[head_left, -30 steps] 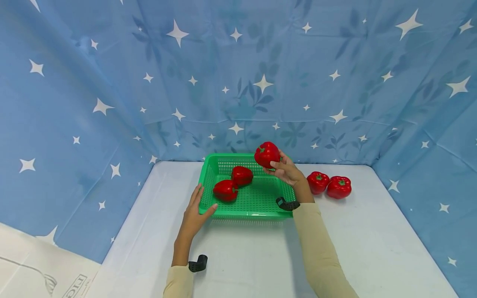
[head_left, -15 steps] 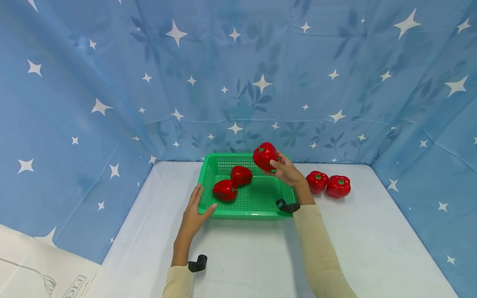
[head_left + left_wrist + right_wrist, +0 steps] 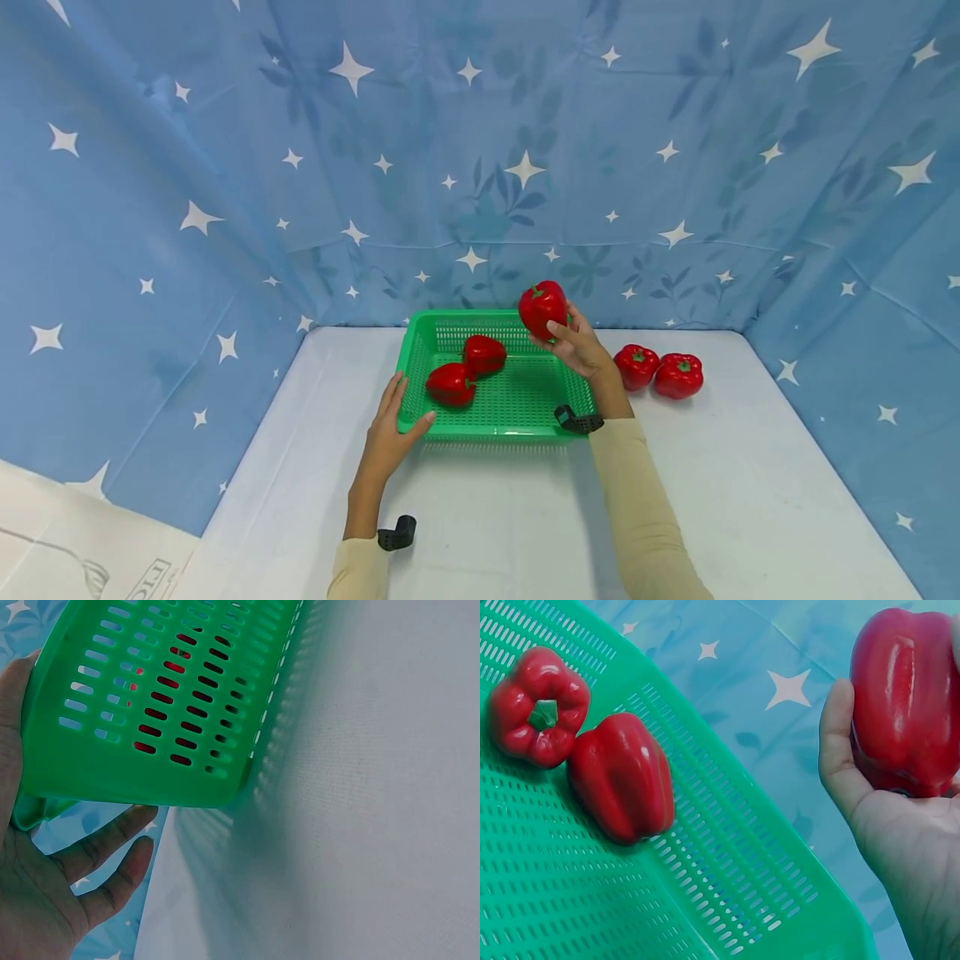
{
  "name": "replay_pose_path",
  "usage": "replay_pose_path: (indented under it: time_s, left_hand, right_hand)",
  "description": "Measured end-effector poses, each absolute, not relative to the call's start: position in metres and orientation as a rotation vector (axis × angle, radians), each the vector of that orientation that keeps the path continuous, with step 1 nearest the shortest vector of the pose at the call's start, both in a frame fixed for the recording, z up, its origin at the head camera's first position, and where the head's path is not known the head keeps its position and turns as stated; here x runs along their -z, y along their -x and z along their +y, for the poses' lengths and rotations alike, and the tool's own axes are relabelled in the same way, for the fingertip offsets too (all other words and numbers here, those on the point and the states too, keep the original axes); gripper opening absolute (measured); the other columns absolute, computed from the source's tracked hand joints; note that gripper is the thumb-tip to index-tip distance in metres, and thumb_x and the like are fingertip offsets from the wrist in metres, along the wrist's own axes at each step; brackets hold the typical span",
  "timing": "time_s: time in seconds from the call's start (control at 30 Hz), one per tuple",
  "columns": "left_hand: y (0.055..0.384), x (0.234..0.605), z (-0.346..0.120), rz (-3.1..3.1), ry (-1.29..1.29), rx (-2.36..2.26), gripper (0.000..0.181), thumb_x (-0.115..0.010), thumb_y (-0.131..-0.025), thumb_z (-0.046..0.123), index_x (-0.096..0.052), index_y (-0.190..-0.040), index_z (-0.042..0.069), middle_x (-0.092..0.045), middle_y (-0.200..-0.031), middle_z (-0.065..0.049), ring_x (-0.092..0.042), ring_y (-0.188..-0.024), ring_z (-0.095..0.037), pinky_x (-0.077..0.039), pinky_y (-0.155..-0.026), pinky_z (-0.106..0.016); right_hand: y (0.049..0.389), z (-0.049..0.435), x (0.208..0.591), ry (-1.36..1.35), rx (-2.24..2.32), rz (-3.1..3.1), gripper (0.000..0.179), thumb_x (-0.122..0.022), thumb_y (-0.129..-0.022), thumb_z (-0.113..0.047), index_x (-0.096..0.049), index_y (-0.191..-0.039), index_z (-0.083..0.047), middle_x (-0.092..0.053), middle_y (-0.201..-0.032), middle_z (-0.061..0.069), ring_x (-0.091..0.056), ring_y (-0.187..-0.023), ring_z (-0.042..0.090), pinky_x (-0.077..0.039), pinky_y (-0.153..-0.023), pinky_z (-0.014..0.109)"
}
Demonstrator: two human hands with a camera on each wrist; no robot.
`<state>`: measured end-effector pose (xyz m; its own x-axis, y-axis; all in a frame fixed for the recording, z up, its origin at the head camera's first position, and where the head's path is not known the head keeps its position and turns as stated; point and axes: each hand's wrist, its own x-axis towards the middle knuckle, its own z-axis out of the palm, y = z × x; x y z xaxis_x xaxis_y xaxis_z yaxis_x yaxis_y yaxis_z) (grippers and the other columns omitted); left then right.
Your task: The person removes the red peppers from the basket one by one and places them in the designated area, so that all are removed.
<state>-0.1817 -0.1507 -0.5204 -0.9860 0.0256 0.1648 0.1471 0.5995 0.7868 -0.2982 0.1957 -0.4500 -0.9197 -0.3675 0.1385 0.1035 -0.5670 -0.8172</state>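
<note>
My right hand (image 3: 581, 346) grips a red bell pepper (image 3: 543, 309) and holds it above the back right part of the green plastic basket (image 3: 495, 432). In the right wrist view that bell pepper (image 3: 904, 697) fills the palm, stem hidden. Two more red bell peppers, a front one (image 3: 451, 385) and a back one (image 3: 484, 354), lie touching in the basket's left half. At the basket's front left corner my left hand (image 3: 388, 437) rests against the rim, fingers spread and extended. The left wrist view shows the left hand (image 3: 52, 892) beside the perforated basket wall (image 3: 150, 780).
Right of the basket, a red bell pepper (image 3: 637, 367) and another red bell pepper (image 3: 678, 376) sit side by side on the white table (image 3: 510, 517). A blue star-patterned curtain (image 3: 480, 167) hangs behind the table and along both sides.
The bell pepper in my right hand dipped slightly left, then rose slightly and shifted right. My left hand stays at the basket corner. The other peppers keep their places.
</note>
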Motion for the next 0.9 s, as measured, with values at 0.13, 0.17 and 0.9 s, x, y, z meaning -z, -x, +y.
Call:
replay_pose_path:
  time_s: [0.13, 0.17, 0.9]
  left_hand:
    - [0.1809, 0.5212, -0.1514, -2.68, 0.149, 1.355, 0.086, -0.062, -0.089, 0.058, -0.026, -0.156, 0.018, -0.012, -0.164, 0.011, -0.021, -0.15, -0.026, -0.031, -0.112, -0.062]
    - [0.181, 0.5212, -0.1516, -2.676, 0.152, 1.356, 0.086, -0.062, -0.089, 0.058, -0.026, -0.156, 0.018, -0.012, -0.164, 0.011, -0.021, -0.15, -0.026, -0.031, -0.112, -0.062]
    - [0.1827, 0.5226, -0.1516, -2.672, 0.147, 1.372, 0.086, -0.062, -0.089, 0.058, -0.025, -0.156, 0.02, -0.011, -0.164, 0.012, -0.02, -0.151, -0.027, -0.03, -0.112, -0.063]
  right_hand:
    - [0.2976, 0.1957, 0.4511, 0.428, 2.503, 1.341, 0.056, -0.043, -0.098, 0.003, -0.027, -0.147, -0.017, -0.04, -0.143, 0.003, -0.039, -0.132, 0.026, -0.051, -0.098, 0.049]
    - [0.2975, 0.1958, 0.4514, 0.431, 2.497, 1.351, 0.055, -0.043, -0.099, 0.002, -0.027, -0.147, -0.017, -0.04, -0.143, 0.003, -0.039, -0.132, 0.026, -0.049, -0.1, 0.051]
    - [0.2892, 0.2033, 0.4477, 0.409, 2.488, 1.531, 0.055, -0.046, -0.097, 0.003, -0.028, -0.145, -0.017, -0.039, -0.143, 0.003, -0.04, -0.131, 0.023, -0.055, -0.091, 0.033]
